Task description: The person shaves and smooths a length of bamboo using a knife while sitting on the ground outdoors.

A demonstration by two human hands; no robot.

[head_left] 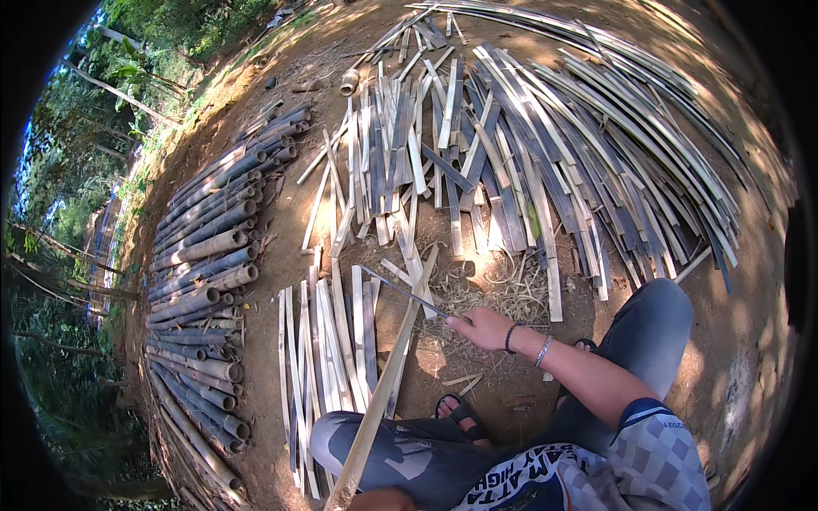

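Observation:
My right hand (482,327) grips the handle of a long thin knife (400,291) whose blade points up and left. The blade meets a long bamboo strip (388,375) that runs from my lap toward the upper middle. My left hand (382,500) shows only at the bottom edge, closed around the strip's near end. My knees and a sandalled foot (460,416) frame the strip.
A row of cut bamboo slats (328,349) lies left of my knee. A wide fan of split slats (528,162) covers the ground ahead. Round bamboo poles (204,289) are stacked along the left. Dry shavings (503,294) litter the dirt.

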